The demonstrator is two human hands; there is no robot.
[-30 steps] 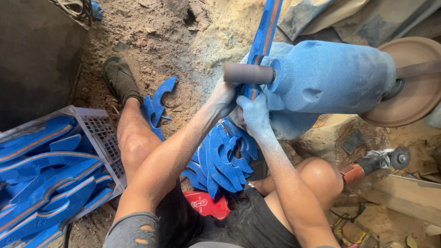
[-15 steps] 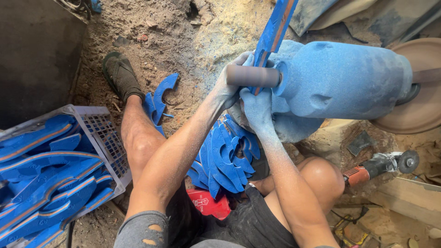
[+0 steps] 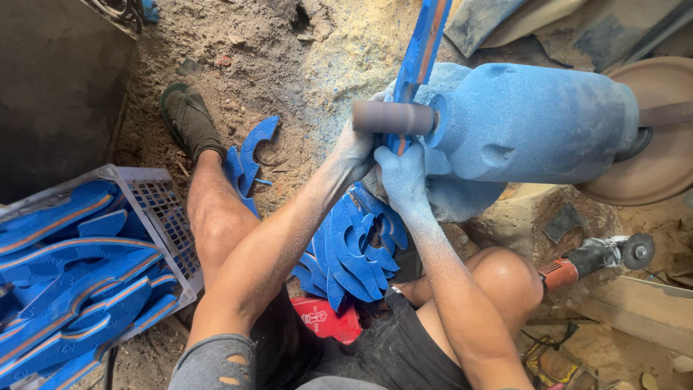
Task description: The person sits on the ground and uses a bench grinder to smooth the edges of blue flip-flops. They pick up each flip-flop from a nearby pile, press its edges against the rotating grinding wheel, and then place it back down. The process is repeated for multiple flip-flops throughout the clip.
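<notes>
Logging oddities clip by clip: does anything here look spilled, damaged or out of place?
Yes. Blue dust coats the grinder housing, both hands and the ground. Blue cut-outs lie loose in the dirt, and an angle grinder lies on the ground.

Both forearms are bare and coated in fine blue dust, thickest over the right hand (image 3: pixel 401 180) and its wrist, lighter on the left hand (image 3: pixel 354 150). A grey sleeve (image 3: pixel 213 362) with small ragged holes covers the left upper arm. The person wears dark shorts (image 3: pixel 404 345), dusty and creased, with both legs bare from the thigh down. The one foot in view has a worn, dark, dirt-caked sandal (image 3: pixel 189 120).
</notes>
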